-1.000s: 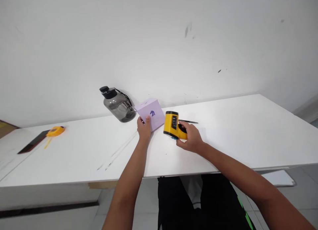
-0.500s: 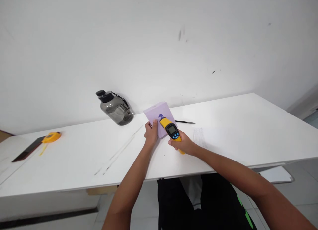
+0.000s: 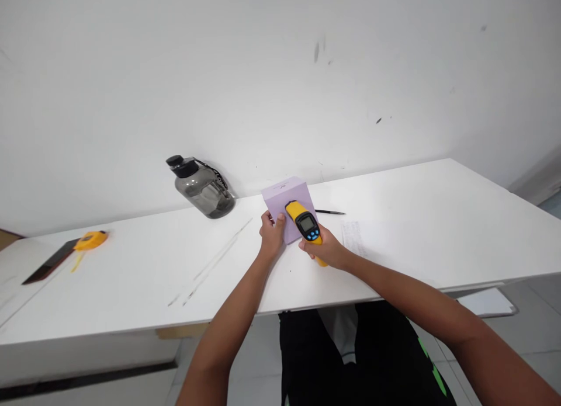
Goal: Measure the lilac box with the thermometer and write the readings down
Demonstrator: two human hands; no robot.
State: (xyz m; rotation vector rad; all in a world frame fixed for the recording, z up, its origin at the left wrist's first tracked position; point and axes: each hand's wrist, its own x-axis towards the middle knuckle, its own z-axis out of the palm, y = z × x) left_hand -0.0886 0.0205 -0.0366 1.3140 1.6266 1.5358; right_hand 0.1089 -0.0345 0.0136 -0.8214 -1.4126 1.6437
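Note:
A pale purple box (image 3: pixel 277 203) stands on the white table, its top face turned partly toward me. Gripping its left side is my left hand (image 3: pixel 272 235), thumb on the front face and fingers behind. My right hand (image 3: pixel 328 249) is wrapped round the handle of a yellow and black infrared thermometer (image 3: pixel 302 217). The thermometer's nose points at the box's front face and overlaps it in view; I cannot tell whether they touch. Its small screen and blue buttons face me.
A black pen (image 3: pixel 331 212) and a sheet of written paper (image 3: pixel 354 238) lie right of the box. Left of it, a grey water bottle (image 3: pixel 205 190) stands by the wall. Farther left are a yellow tape measure (image 3: pixel 90 240) and a dark flat object (image 3: pixel 50 263).
The box has tilted so that more of its top face shows, and its dark printed figure on the front is no longer visible. Both hands have shifted slightly right with it.

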